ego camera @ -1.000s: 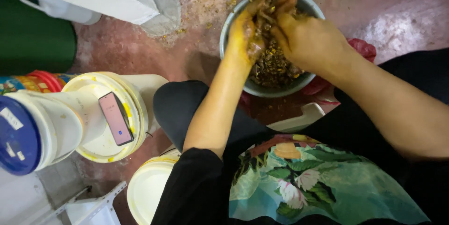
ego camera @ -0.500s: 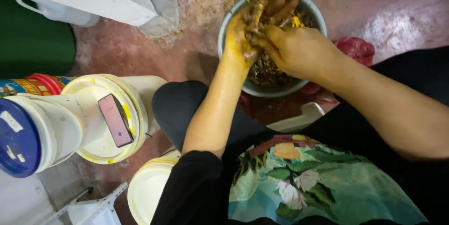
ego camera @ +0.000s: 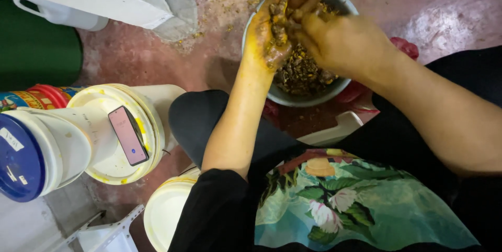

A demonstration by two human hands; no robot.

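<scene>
A grey round bowl (ego camera: 293, 97) sits on the reddish floor in front of my knees, holding a dark brown and yellow crumbly mixture (ego camera: 303, 71). My left hand (ego camera: 274, 27) is raised over the bowl, palm up and fingers spread, smeared yellow with clumps of the mixture stuck to it. My right hand (ego camera: 345, 40), also stained yellow, is curled against the left fingers and rubs the sticky mixture off them above the bowl.
A white lidded bucket (ego camera: 112, 163) with a phone (ego camera: 128, 135) on its lid stands at left, beside a white jar with a blue cap (ego camera: 21, 158) and a red tin (ego camera: 42, 95). Another white lid (ego camera: 164, 213) lies below. Crumbs (ego camera: 225, 1) scatter behind the bowl.
Both hands have risen slightly above the bowl. My left palm has opened upward and my right hand has slid along its fingers, scraping mixture off.
</scene>
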